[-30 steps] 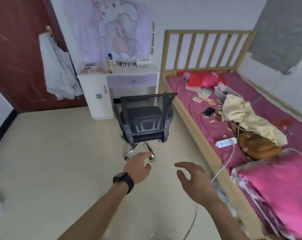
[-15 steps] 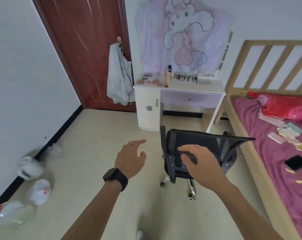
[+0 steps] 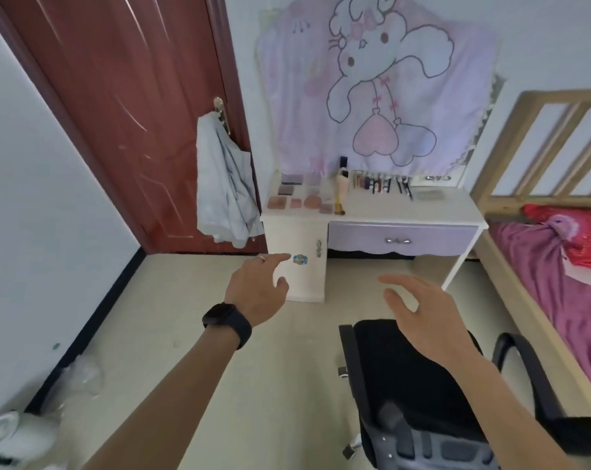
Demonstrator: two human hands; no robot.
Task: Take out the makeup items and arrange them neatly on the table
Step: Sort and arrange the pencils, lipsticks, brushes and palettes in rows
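Both hands empty. Left hand (image 3: 256, 290) is out in front, fingers straight, index pointing ahead. Right hand (image 3: 419, 310) is open, fingers loosely spread, above the chair (image 3: 406, 374) seat and not touching it as far as I can tell.

Makeup sits on the table (image 3: 389, 210), straight ahead against the far wall, well apart from both hands. Palettes (image 3: 292, 195) lie flat in rows at the table's left end. Sticks (image 3: 382, 183) (brushes or pencils, too small to tell) form a line along the back edge; the line runs left to right, each stick pointing front to back.

Left hand lines up with the cabinet (image 3: 304, 279) under the palettes and is the nearer one. Right hand lines up with the drawer (image 3: 399, 237). Chair stands between person and drawer.

Judgement: an approach comes first. Anything left to take out is likely in drawer or cabinet, both closed.
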